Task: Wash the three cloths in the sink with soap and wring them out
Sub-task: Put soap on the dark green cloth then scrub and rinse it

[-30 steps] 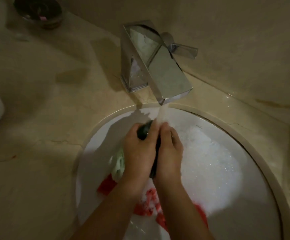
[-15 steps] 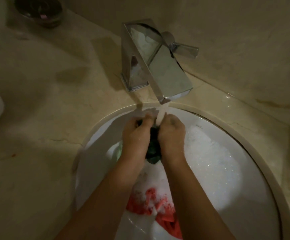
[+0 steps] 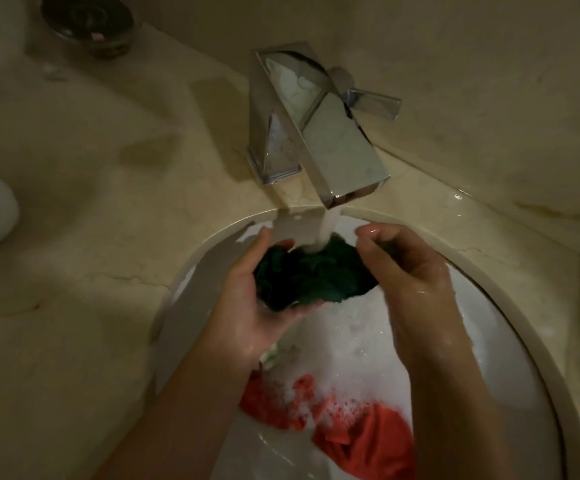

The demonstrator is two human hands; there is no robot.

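The green cloth is held bunched under the tap, in its running water. It is cupped in the left hand and pinched at its edge by the right hand. Below the tap, a red cloth lies in suds inside the sink.

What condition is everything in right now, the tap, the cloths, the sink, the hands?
Tap: running, water falling onto the green cloth.
Dark green cloth: bunched, wet, held under the stream.
Red cloth: lying in the sink, partly under suds.
Sink: sudsy.
Left hand: cupped under the green cloth.
Right hand: wet, pinching the cloth's edge.
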